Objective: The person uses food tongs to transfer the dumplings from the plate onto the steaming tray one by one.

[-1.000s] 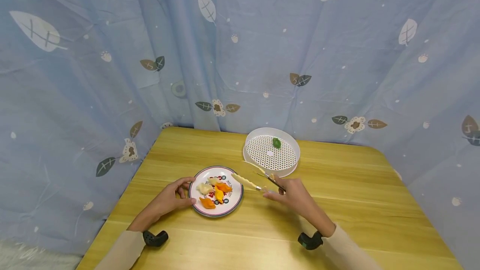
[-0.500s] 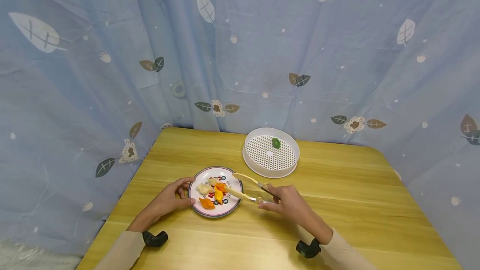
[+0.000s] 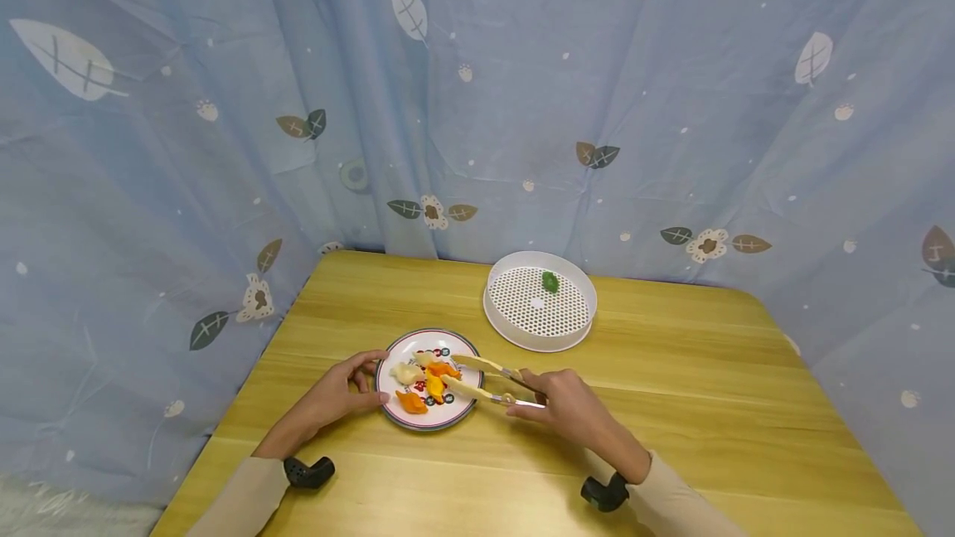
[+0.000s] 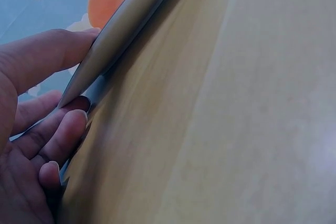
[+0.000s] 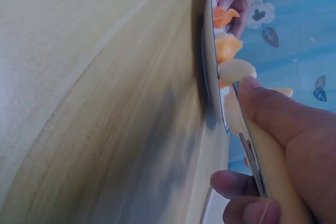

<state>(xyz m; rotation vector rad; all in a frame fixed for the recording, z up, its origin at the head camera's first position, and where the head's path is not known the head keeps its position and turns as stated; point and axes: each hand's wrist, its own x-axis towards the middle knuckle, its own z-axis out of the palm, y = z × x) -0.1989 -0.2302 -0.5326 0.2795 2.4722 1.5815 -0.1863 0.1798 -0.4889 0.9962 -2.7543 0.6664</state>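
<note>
The left grip (image 3: 336, 393) is pinching the plate (image 3: 457, 412) toward the left edge of the table (image 3: 709, 388); the right grip (image 3: 565, 404) is holding spread tongs (image 3: 472, 390) over it.

Left sleeve (image 3: 240, 500): near left, and straight into pale beige, plain all over, ending just short of the wrist!
Left wrist camera (image 3: 309, 474): black, chunky, bent in the middle, tiny dots on its left part, rounded off at the right.
Left hand (image 3: 339, 392): bare.
Right sleeve (image 3: 675, 500): near right now, a match, same plain beige.
Right wrist camera (image 3: 605, 493): black again, curved, blunt at the left end.
Right hand (image 3: 563, 408): bare too.
</note>
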